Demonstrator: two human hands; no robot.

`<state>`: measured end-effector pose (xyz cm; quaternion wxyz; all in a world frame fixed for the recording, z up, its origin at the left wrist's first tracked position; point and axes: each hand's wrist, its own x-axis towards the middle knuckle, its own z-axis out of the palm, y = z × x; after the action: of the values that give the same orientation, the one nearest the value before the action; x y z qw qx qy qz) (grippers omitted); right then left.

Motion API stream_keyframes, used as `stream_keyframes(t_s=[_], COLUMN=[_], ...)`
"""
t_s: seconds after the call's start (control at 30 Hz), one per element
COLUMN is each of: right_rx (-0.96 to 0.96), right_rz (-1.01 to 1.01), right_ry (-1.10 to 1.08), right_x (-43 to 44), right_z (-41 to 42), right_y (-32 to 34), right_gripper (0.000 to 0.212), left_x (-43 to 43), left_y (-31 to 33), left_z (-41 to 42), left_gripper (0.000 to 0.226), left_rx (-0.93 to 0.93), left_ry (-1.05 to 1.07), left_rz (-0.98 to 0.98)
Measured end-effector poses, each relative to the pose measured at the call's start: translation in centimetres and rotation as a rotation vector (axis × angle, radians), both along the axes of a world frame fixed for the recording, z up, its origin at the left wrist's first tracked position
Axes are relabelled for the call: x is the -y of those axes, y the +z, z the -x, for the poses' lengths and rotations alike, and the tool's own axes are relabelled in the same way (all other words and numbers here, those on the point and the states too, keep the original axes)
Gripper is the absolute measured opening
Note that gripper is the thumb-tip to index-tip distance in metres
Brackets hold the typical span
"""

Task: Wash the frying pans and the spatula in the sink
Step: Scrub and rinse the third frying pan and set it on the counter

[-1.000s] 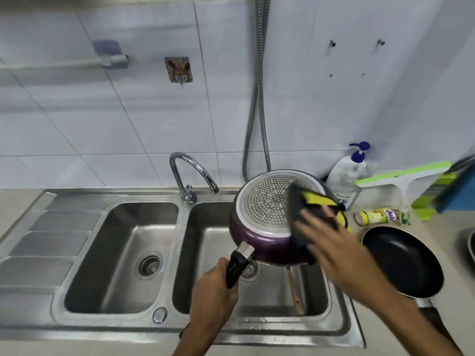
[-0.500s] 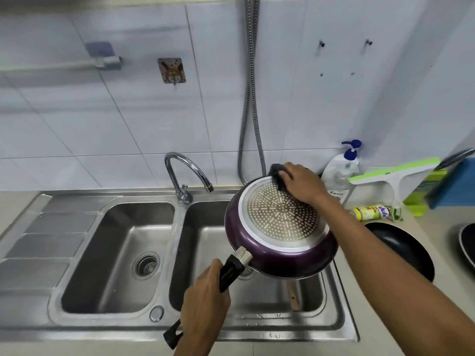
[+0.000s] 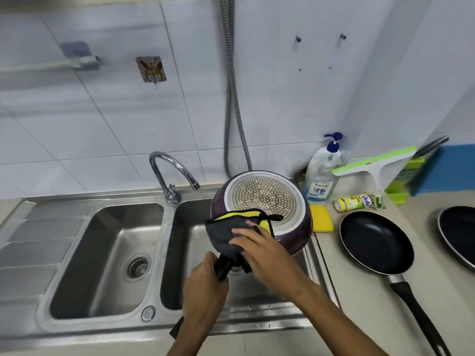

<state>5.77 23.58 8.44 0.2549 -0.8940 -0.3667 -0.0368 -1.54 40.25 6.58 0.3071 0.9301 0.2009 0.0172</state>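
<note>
Over the right sink basin (image 3: 270,299), the left hand (image 3: 205,291) grips the handle of the upturned purple frying pan (image 3: 267,201). The right hand (image 3: 259,244) presses a grey-and-yellow cloth (image 3: 226,235) against its near rim. A black frying pan (image 3: 375,240) lies on the desk (image 3: 365,304).

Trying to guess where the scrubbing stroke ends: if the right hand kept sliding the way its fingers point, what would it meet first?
The right hand points up and left across the cloth on the purple pan. Past the pan's edge, probably open air over the right basin, then the tap; depth is unclear.
</note>
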Motion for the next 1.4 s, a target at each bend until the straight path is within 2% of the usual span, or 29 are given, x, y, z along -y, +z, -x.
stream_keyframes(t_s=[0.1,0.2,0.33,0.4,0.5,0.57,0.67,0.7,0.77,0.83,0.9,1.0,1.07,1.1,1.2,1.33,1.4], right_rx=[-0.169,-0.162,-0.08,-0.075,-0.143,-0.257,-0.444,-0.455,-0.401,-0.322,-0.391,-0.827,-1.129,-1.174,-1.091,-1.112,-1.024], right_rz=[-0.221,-0.43,-0.426,-0.354,-0.204,0.011,0.522,0.6,0.625,0.47,0.082,-0.361,-0.554,-0.594,-0.656,-0.722,-0.715], right_ry=[-0.017,-0.123,-0.426,-0.542,-0.593,-0.6,-0.547,-0.568,-0.639,-0.702,-0.68,-0.526,-0.482,-0.465,-0.479,-0.485,-0.476], right_x=[0.6,4.0,11.2,14.5,17.8,19.0,19.6,19.6,18.5,16.4,13.3,8.0,5.4,4.5,4.0,6.3,8.4], right_z=[-0.5,-0.3,0.4,1.2,2.9,4.7,7.5,7.8,8.2,9.0,11.4,16.3,18.9,19.8,21.7,23.1,23.5], right_y=[2.5,4.4,2.8,0.4,-4.4,-8.2,-12.5,-12.7,-11.1,-8.3,-5.2,-0.7,0.7,0.9,0.9,0.7,0.8], right_gripper=[0.032,0.029,0.033,0.032,0.034,0.038,0.055,0.057,0.06,0.059,0.05,0.036,0.04,0.042,0.039,0.044,0.049], left_x=[-0.3,-0.9,-2.0,-2.3,-2.5,-2.5,-2.4,-2.2,-1.5,-0.4,0.8,3.3,5.2,6.1,8.9,12.9,15.3], left_y=[0.2,0.1,0.2,0.3,0.5,0.7,1.3,1.5,2.0,2.1,2.0,1.6,0.8,0.4,-0.2,0.5,1.3], left_z=[0.0,0.3,1.4,1.9,2.8,3.5,4.5,4.8,5.6,6.3,7.0,7.8,8.6,9.3,10.7,11.7,12.2], left_gripper=[0.034,0.034,0.029,0.029,0.025,0.022,0.021,0.022,0.026,0.032,0.036,0.033,0.033,0.034,0.033,0.036,0.042], left_rx=[-0.001,-0.027,-0.06,-0.056,-0.046,-0.042,-0.038,-0.032,-0.011,0.012,0.02,0.006,0.011,0.023,0.048,0.069,0.076], left_ry=[0.026,0.051,0.056,0.056,0.044,0.026,-0.024,-0.033,-0.03,-0.01,0.015,0.08,0.11,0.114,0.143,0.129,0.084], left_rz=[0.046,0.111,0.178,0.185,0.212,0.264,0.349,0.389,0.468,0.56,0.658,0.817,0.823,0.803,0.787,0.848,0.862])
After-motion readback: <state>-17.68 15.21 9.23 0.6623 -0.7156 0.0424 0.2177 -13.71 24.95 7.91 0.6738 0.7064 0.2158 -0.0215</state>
